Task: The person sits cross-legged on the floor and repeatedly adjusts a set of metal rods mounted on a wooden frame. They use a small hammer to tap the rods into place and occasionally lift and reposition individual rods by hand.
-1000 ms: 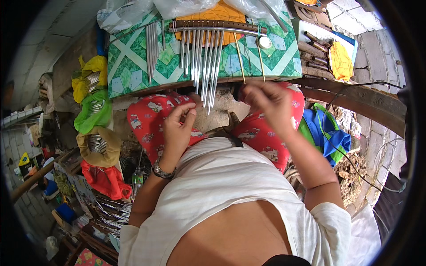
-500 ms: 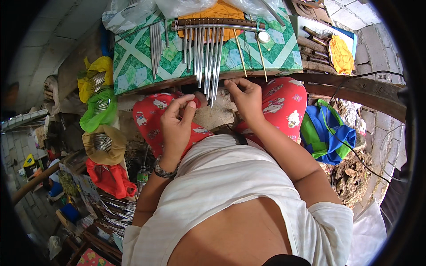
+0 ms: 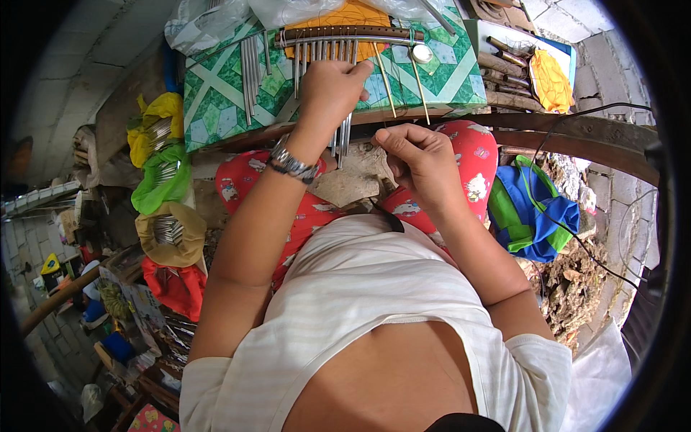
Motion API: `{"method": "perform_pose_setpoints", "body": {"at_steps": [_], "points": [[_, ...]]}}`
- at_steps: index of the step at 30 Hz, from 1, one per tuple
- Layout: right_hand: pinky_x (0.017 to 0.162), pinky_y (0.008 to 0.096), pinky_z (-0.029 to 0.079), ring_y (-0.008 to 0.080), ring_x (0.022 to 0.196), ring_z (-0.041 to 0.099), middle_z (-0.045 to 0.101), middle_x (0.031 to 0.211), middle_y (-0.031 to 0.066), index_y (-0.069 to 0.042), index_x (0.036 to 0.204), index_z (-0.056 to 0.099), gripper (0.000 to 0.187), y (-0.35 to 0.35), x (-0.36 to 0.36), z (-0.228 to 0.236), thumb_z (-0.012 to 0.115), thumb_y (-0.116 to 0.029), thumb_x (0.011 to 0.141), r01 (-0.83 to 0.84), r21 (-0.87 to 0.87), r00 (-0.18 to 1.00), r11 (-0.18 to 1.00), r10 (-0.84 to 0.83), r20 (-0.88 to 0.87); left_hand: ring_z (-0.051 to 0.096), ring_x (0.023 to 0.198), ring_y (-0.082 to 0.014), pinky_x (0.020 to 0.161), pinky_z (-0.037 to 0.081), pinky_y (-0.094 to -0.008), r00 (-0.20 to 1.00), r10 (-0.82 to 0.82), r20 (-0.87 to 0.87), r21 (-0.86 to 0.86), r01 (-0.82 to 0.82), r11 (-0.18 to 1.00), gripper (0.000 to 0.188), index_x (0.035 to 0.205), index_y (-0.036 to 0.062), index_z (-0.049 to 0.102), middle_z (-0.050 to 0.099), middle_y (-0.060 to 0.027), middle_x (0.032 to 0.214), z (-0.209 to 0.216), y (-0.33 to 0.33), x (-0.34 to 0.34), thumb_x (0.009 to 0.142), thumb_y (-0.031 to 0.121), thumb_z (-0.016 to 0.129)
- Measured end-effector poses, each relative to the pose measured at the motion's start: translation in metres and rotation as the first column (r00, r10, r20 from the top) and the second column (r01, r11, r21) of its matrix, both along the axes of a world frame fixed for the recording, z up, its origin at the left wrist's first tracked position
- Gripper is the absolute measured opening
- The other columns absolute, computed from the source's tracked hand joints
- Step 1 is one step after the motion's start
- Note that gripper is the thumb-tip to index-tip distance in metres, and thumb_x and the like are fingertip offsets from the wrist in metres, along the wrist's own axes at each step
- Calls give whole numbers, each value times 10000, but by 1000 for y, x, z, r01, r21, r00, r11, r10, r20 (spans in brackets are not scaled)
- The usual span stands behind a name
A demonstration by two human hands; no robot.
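A row of silver metal tubes hangs from a brown drilled wooden bar, like a bar chime, over the front of the table. My left hand, with a metal watch on its wrist, is in front of the tubes and covers several. Its fingers are curled and mostly hidden, so what they hold does not show. Just below the table's front edge, my right hand is closed in a pinch, thumb against the forefinger; anything between them is too fine to name. Two thin sticks lie right of the tubes, near a small white round object.
The table has a green patterned cover. More tubes lie at its left. Yellow, green, tan and red bags of metal tubes stand left of me. A blue and green bag and a black cable are at the right.
My left hand has moved up and forward from above my lap to the tubes, its fingers curling. My right hand has shifted slightly right and nearer to me, still pinched.
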State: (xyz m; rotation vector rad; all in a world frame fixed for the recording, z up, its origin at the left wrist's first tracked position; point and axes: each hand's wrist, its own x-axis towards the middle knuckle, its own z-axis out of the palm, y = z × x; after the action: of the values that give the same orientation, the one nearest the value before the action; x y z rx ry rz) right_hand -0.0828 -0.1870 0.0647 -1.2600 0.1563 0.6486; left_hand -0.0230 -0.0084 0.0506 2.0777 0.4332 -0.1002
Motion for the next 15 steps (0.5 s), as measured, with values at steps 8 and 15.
{"method": "perform_pose_setpoints", "body": {"at_steps": [8,15], "points": [[451,230,326,42,507,465,586,609,-5,-2,907,757,232,-2,5,-8,763,-229,953,-90,-212,979,973,126,162,635,603,-87,574,494,-268,979,-76,189,-37,84,996,242,906,9,792,723,-50,693,-28,-11,9,873,247,759],[541,311,458,116,553,539,659,643,111,27,917,765,293,-2,39,-9,782,-266,921,182,-399,839,899,70,539,682,600,-221,616,530,-338,961,-17,278,34,8,999,220,820,14,769,694,-114,650,-25,-1,-1,812,227,713]]}}
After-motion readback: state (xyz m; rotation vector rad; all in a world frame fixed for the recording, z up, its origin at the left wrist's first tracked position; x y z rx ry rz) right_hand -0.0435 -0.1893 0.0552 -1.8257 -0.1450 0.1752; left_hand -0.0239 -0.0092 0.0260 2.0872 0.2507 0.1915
